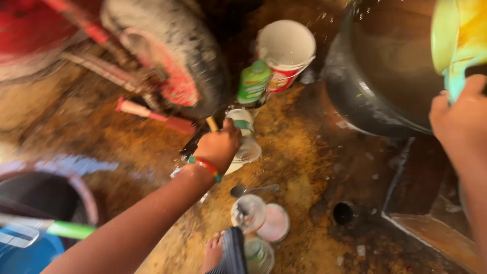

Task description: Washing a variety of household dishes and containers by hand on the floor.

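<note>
**Where things sit on the floor**

A bucket (286, 50) stands at the far edge, a bottle (253, 82) just before it. A big pot (375, 86) fills the far right corner, a wheel (172, 56) the far left. A spoon (253, 190) lies mid-floor, with cups (261, 218) nearer the near edge.

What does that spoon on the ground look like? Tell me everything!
The spoon looks like grey, shiny metal, with a rounded bowl at its left end and a thin handle pointing right. It lies flat on the wet, brownish floor, all by itself. Nothing holds it. The left hand is above it in the picture, and a clear glass stands just below it, close but apart. It is a little blurry, so small marks cannot be told.
</note>
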